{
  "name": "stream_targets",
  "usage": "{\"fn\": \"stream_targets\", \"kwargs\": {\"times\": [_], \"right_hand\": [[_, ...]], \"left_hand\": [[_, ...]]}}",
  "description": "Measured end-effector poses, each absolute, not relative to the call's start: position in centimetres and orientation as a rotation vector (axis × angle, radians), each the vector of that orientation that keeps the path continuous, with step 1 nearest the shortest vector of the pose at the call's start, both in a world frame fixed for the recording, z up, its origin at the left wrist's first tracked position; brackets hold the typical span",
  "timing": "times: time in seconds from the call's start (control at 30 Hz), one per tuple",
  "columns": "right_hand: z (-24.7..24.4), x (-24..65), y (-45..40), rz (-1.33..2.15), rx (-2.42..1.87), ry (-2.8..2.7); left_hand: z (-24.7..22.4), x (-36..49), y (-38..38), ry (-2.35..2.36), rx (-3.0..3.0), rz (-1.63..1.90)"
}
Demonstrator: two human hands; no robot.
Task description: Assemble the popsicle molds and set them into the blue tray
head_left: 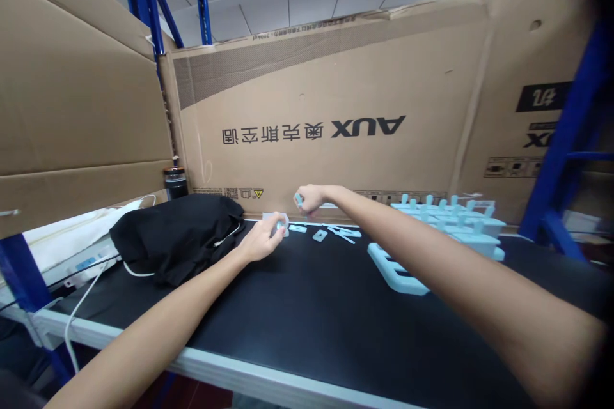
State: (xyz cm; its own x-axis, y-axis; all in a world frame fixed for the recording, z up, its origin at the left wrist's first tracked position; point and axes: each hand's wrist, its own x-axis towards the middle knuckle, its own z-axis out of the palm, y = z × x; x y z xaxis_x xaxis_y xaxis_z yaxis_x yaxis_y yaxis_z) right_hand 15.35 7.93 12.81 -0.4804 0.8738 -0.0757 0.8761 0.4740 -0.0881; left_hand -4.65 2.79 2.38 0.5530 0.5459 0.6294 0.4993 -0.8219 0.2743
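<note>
My left hand [261, 239] is closed around a pale, translucent piece [268, 217] with light blue in it; its exact kind is hard to make out. Just up and to the right, my right hand [313, 198] makes a fist, and the end of a light blue stick [299, 199] pokes out of it. Below the hands lie several light blue flat pieces with holes [320, 236] and some thin sticks [341, 234]. A light blue ice pop mold set [446, 220] stands right of my right forearm, several handles upright.
A light blue frame [396, 275] lies before the mold set, partly behind my forearm. On the left are a bundled black cloth [177, 236], a dark jar [175, 182] and a white cable [79, 307]. Cardboard walls [307, 89] and blue posts [556, 147] bound the black tabletop [307, 313].
</note>
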Motion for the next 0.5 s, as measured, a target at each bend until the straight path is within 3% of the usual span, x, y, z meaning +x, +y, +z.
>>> {"fn": "stream_targets", "kwargs": {"times": [0.2,0.5], "right_hand": [[16.0,13.1,6.1,-0.942,1.432,2.753],[15.9,12.4,6.8,-0.811,1.407,2.718]], "left_hand": [[0.2,-3.3,3.9,0.816,2.438,1.206],[0.7,-2.9,3.7,0.670,2.224,1.121]]}}
